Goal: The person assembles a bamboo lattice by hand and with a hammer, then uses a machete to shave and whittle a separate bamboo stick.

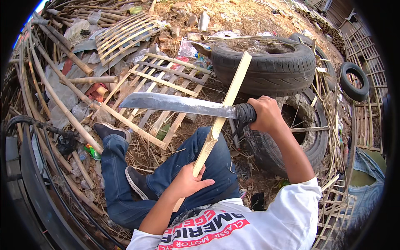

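A split bamboo strip [216, 127] slants up and away across my lap, its far end near the upper tire. My left hand [187, 180] is closed round its lower part, with the thumb stretched along one side. In my right hand [266, 113] is the dark wrapped handle of a machete [179, 104]. Its long blade points left and lies across the strip, touching or very close to it; I cannot tell whether it cuts into the wood. A node shows on the strip just below the blade.
Beyond my knees lies a bamboo lattice [166, 83], with another lattice panel [125, 35] farther back. A car tire [262, 66] rests on a second tire [287, 154] at right. Bamboo poles [62, 79] and plastic litter cover the left side. Black metal framework [37, 179] stands at lower left.
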### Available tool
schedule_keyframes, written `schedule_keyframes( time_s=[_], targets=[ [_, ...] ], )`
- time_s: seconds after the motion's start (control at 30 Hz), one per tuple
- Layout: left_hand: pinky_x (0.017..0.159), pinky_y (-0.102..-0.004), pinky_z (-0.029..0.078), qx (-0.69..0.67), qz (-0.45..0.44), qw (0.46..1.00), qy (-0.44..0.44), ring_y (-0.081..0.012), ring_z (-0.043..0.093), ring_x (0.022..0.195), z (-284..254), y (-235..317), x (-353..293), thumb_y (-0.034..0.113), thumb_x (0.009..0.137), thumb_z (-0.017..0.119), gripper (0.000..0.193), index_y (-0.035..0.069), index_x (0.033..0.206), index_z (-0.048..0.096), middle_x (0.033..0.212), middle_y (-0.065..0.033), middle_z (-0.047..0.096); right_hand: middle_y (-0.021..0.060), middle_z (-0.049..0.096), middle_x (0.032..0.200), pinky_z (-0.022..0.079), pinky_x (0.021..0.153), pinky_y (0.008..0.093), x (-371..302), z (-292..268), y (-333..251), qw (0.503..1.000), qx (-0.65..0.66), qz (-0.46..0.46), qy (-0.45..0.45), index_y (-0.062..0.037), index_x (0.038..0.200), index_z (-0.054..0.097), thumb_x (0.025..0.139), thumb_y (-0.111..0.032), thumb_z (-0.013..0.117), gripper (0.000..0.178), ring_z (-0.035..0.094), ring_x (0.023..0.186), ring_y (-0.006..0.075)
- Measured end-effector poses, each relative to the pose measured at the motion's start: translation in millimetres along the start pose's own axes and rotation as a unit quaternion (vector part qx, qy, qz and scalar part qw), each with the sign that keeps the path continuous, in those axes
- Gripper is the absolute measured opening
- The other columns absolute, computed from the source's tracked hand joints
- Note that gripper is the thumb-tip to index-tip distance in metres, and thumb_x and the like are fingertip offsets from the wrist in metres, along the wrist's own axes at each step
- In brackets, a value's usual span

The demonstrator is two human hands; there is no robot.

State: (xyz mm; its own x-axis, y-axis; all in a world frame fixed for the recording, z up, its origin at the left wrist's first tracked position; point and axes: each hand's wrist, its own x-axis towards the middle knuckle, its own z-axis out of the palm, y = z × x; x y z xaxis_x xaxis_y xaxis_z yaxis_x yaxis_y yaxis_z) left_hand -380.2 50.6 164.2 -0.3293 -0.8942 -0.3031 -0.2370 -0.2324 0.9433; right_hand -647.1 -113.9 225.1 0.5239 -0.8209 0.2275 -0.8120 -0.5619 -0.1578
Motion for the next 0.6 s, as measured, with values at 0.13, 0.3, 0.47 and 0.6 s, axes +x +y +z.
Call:
schedule_keyframes(
  time_s=[0.13,0.3,0.47,0.6],
  targets=[
    [0.053,-0.0237,0.035,-0.012,-0.013,1.000,-0.015,-0.0063,0.035,0.058,-0.9,-0.9,0.7,0.019,0.070,0.084,0.039,0.006,0.081,0.049,0.064,0.0032,0.040,0.0104,0.065,0.072,0.050,0.073,0.0425,-3.4,-1.6,29.7,0.998,-0.049,0.030,0.012,-0.0102,0.079,0.060,0.046,-0.016,0.075,0.037,0.063,0.076,0.0330],
    [0.052,-0.0235,0.035,-0.003,0.012,1.000,-0.014,-0.0060,0.035,0.057,-1.9,-11.7,6.3,0.019,0.072,0.082,0.038,0.006,0.080,0.048,0.065,0.0026,0.041,0.0122,0.063,0.070,0.050,0.070,0.0428,-6.9,-2.0,26.7,0.998,-0.052,0.004,0.045,-0.0085,0.079,0.059,0.047,-0.012,0.072,0.035,0.062,0.073,0.0342],
    [0.052,-0.0232,0.034,-0.026,0.005,1.000,0.000,-0.0052,0.035,0.057,-4.5,-4.0,8.1,0.017,0.068,0.085,0.039,0.007,0.078,0.048,0.061,0.0055,0.039,0.0111,0.064,0.067,0.050,0.071,0.0400,-8.2,4.0,-29.1,0.999,-0.028,-0.013,-0.008,-0.0077,0.076,0.054,0.049,-0.015,0.073,0.033,0.063,0.069,0.0316],
    [0.052,-0.0229,0.033,-0.019,-0.014,1.000,-0.005,-0.0049,0.035,0.056,-5.9,-6.1,-6.3,0.014,0.068,0.084,0.038,0.007,0.079,0.048,0.060,0.0061,0.038,0.0096,0.063,0.066,0.048,0.074,0.0375,0.9,-1.4,-11.4,0.995,-0.028,-0.095,0.031,-0.0091,0.072,0.052,0.047,-0.014,0.074,0.034,0.062,0.066,0.0303]
  ],
)
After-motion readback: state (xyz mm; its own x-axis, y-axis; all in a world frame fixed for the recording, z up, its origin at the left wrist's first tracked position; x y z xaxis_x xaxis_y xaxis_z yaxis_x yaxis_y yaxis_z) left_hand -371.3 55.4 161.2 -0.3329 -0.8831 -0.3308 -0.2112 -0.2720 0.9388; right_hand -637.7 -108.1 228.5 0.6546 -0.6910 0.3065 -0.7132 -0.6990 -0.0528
